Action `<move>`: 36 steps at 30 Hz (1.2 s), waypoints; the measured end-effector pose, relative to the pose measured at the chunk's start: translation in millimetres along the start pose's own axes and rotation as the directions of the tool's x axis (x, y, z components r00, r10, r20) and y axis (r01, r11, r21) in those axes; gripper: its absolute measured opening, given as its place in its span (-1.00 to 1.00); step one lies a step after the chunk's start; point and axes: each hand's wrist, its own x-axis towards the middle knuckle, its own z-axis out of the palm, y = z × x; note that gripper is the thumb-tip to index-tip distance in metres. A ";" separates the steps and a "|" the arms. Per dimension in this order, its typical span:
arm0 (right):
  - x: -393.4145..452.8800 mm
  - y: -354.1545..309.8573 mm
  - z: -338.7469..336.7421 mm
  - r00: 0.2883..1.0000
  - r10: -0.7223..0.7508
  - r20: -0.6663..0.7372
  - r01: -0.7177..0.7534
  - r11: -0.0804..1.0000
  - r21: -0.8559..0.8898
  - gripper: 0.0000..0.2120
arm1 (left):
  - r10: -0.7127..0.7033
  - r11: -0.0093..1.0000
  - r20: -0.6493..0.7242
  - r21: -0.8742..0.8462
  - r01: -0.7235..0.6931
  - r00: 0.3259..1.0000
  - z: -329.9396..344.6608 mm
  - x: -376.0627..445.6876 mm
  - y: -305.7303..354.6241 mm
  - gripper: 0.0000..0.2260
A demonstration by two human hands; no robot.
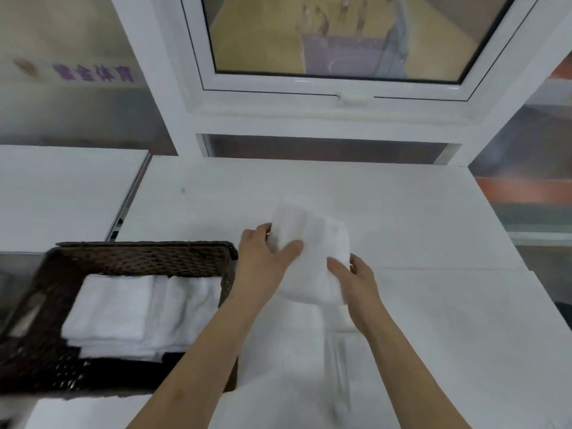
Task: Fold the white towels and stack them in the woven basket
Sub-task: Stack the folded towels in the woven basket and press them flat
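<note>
A folded white towel [312,249] is held over the white table [418,212], a little right of centre. My left hand [266,258] grips its left edge with the thumb on top. My right hand [356,280] grips its lower right corner. The dark brown woven basket [139,255] stands at the lower left, just left of my left forearm. Inside it lie folded white towels [123,311] in two side-by-side piles. More white cloth [309,351] lies on the table under my arms, blurred.
A white-framed window [334,85] rises behind the table. A second white surface [62,193] stands to the left, parted from the table by a narrow gap. The table's right edge runs down the frame's right side.
</note>
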 end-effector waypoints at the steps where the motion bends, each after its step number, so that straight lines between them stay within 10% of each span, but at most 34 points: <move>1: -12.6 -6.2 14.9 1.000 -0.019 0.009 0.019 1.000 -0.002 -0.63 | 0.009 1.000 -0.006 -0.006 -0.009 1.000 -20.2 -7.0 1.3 -0.51; 15: -121.4 6.6 241.7 0.963 -0.249 0.102 0.269 0.893 -0.361 -0.62 | -0.249 0.913 0.099 -0.309 0.268 0.963 -262.6 -22.2 -131.3 -0.80; 24: -104.3 53.7 296.9 0.962 -0.267 0.050 0.194 0.547 -0.814 -0.38 | -0.338 0.863 0.343 -0.259 0.434 0.876 -247.9 4.4 -219.1 -0.72; 36: -64.5 94.5 306.2 0.981 -0.169 0.093 0.135 0.257 -0.957 -0.34 | -0.447 0.882 0.238 -0.045 0.469 0.862 -226.1 27.3 -260.9 -0.67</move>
